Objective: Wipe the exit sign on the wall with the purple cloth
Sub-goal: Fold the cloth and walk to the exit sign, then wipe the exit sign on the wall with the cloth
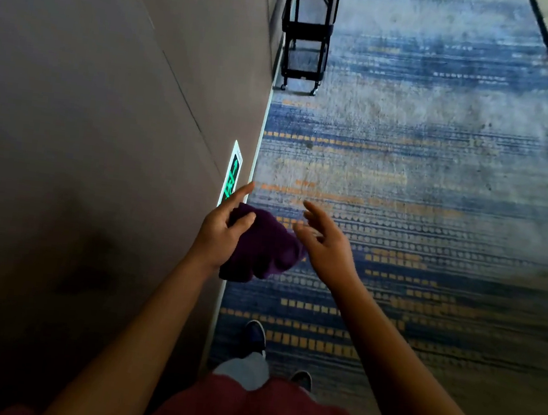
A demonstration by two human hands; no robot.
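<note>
Thumb and curled fingers of left hand [219, 231] grip bunched purple cloth [262, 245], index finger extended. Right hand [325, 239] just beside the cloth, fingers spread, holding nothing. Exit sign [232, 174] low on wall [104, 117], just beyond left index fingertip.

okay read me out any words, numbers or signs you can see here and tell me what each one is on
No readable words or numbers anywhere.
Exit sign, low on the wall: glowing green pictogram marks, seen edge-on and too skewed to read.
Purple cloth in the left hand: no label visible.
Black cart: no lettering visible.
</note>
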